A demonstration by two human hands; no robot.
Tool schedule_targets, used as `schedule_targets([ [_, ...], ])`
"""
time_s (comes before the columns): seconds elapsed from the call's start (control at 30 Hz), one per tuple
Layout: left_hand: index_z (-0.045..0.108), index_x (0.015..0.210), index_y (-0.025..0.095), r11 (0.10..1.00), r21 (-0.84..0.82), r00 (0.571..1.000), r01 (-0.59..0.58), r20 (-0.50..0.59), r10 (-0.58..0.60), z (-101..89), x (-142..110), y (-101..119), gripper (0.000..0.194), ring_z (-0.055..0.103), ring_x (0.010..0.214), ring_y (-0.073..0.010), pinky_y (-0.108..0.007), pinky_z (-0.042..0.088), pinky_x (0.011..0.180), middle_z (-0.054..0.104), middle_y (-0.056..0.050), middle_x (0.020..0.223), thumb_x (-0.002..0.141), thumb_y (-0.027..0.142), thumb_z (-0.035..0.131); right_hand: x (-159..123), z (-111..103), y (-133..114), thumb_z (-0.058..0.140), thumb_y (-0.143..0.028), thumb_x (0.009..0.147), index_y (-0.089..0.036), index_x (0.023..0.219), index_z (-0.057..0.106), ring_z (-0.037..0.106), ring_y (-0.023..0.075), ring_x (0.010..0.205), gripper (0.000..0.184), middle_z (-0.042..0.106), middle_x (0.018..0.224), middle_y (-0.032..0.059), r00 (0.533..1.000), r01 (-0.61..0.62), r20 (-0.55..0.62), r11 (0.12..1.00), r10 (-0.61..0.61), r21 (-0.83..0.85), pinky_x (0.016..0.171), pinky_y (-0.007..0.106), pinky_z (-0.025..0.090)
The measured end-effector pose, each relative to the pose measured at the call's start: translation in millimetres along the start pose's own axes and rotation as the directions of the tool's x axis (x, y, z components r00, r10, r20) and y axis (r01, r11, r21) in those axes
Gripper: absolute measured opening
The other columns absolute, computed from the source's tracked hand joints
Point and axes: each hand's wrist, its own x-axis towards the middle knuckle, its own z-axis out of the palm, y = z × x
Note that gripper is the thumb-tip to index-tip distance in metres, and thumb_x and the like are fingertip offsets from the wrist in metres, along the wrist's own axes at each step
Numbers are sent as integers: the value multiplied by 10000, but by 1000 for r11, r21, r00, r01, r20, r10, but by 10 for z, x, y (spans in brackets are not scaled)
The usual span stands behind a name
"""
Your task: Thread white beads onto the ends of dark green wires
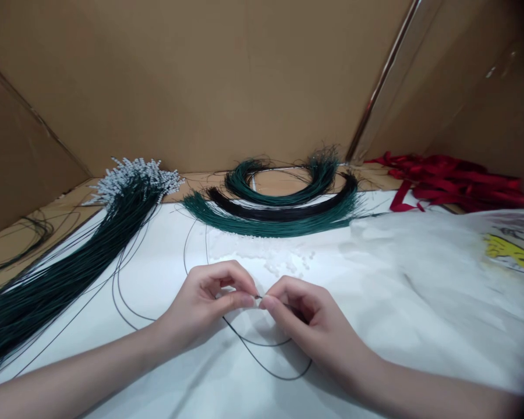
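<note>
Near the middle of the white sheet, my left hand (220, 291) and my right hand (305, 308) meet fingertip to fingertip. Both are closed in a pinch on a thin dark cord (283, 379), whose short bit shows between the fingertips. Below the hands the cord hangs in loops. Whether a bead sits in the pinch is too small to tell. Just beyond my fingers, small white beads (283, 266) lie scattered. To the left is a thick bundle of dark green cords (82, 256), its far ends covered in white beads (135, 174).
Curved bundles of green cord (271, 228) and black cord (275, 212) lie at the back. Red ribbon (458, 180) is heaped at the back right, near a clear plastic bag (428, 256) with yellow print. Cardboard walls (201, 81) enclose the white sheet (144, 267).
</note>
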Motion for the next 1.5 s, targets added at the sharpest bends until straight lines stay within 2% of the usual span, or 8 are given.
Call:
schedule_targets([
  [0.3,716,728,163,1000,-17,1000,23,-20,-23,13,-2,11,83,638,727,-107,-196,505,681,694,-13,765,748,145,795,-12,-3,10,588,-367,924,-160,772,594,355,97,590,257,419,621,-48,1000,9,-2,1000,-9,-21,540,247,267],
  [0.53,715,760,174,998,-50,999,31,10,-30,9,1,-1,95,647,729,-98,-186,510,684,699,-2,776,753,170,809,-8,-7,28,581,-372,931,-163,777,594,364,105,600,260,434,633,-38,1000,-4,8,1000,5,-30,550,255,272],
  [0.73,718,741,172,999,-1,999,47,1,-47,13,-4,16,81,632,727,-97,-185,491,673,693,-6,772,766,161,794,-14,4,20,580,-371,927,-161,775,592,353,103,599,260,423,634,-40,1000,0,13,1000,0,-17,552,252,273],
  [0.93,718,747,184,999,36,999,22,43,-24,-11,-10,-6,71,633,767,-125,-227,496,703,688,-13,804,790,178,774,-28,0,11,595,-338,913,-159,758,591,340,96,586,237,426,629,-44,1000,17,1,1000,-17,-5,539,245,268],
  [1.1,709,804,191,996,86,1000,23,18,-25,-3,-22,11,72,626,753,-105,-206,478,697,688,4,796,792,180,779,-16,21,25,593,-337,906,-159,749,594,322,93,568,238,414,612,-48,1000,23,-2,1000,-23,-2,527,246,257],
  [1.27,702,859,200,995,103,998,-14,60,8,-6,-15,13,82,639,773,-108,-210,481,718,694,6,805,811,204,768,-12,20,23,597,-321,899,-159,745,593,330,93,567,223,417,607,-46,1000,23,-10,1000,-23,-5,525,245,258],
  [1.5,699,849,189,995,101,999,-1,33,-2,7,-9,25,90,649,768,-114,-213,491,716,697,0,797,797,183,772,-34,13,26,596,-318,901,-157,744,587,320,90,569,225,414,610,-47,1000,22,0,1000,-22,-10,525,246,248],
])
